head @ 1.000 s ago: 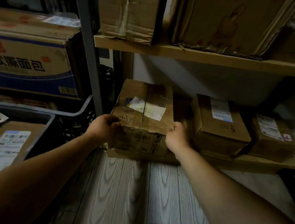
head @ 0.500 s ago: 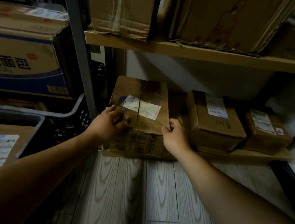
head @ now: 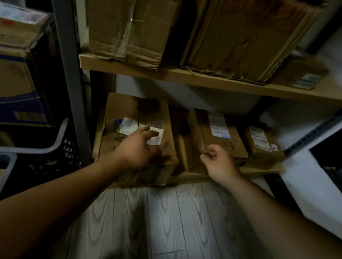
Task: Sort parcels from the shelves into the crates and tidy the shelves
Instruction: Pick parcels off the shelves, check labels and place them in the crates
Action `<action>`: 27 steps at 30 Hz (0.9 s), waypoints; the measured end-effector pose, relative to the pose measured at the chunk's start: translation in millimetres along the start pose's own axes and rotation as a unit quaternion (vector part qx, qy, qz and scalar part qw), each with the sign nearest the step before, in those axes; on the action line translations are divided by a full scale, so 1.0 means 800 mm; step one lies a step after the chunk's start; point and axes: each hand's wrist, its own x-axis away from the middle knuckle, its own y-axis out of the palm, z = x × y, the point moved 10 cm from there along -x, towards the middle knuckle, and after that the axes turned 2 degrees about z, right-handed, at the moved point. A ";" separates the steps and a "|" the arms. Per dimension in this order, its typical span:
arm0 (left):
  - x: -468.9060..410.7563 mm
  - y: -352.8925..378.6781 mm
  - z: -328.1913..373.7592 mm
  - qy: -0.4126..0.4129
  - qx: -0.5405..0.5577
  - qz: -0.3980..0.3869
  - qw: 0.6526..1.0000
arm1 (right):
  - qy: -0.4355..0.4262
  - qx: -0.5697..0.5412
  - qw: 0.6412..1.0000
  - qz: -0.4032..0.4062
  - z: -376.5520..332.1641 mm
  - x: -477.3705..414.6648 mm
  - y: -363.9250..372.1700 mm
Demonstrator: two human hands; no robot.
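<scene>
Now the grip is off. A second ago both hands clamped the sides of the big parcel (head: 139,137) on the bottom shelf (head: 258,171); here they have let go and drifted apart. From large to small: the upper shelf (head: 208,81) at twelve o'clock carries two tall cartons, and the bottom shelf below it holds three parcels in a row. The big parcel sits at the eleven o'clock end, its front edge hanging over the floor (head: 170,232). The left hand (head: 137,148) lies flat on top of it, fingers spread loosely over the white label (head: 153,135), holding nothing. The right hand (head: 220,163) has come clear to about one o'clock, fingers curled loosely inward on nothing, just in front of the middle parcel (head: 217,133). A smaller parcel (head: 263,143) stands beyond that at two o'clock. The black crate (head: 56,150) waits at nine o'clock, beside the shelf post.

My read: the big parcel has been pushed back or squared up rather than lifted, so this is tidying, or perhaps a label check. The right hand looks set for the middle parcel next. Nothing from this row has reached the crate yet.
</scene>
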 end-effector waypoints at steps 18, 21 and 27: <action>-0.086 0.178 0.103 -0.209 0.152 0.051 0.965 | -0.021 0.112 0.994 -0.007 0.147 -0.177 -0.090; -0.095 0.197 0.091 -0.266 0.192 0.079 0.941 | -0.002 0.050 0.995 -0.081 0.161 -0.198 -0.076; -0.108 0.230 0.067 -0.319 0.206 0.049 0.924 | 0.066 -0.086 0.983 -0.150 0.172 -0.210 -0.057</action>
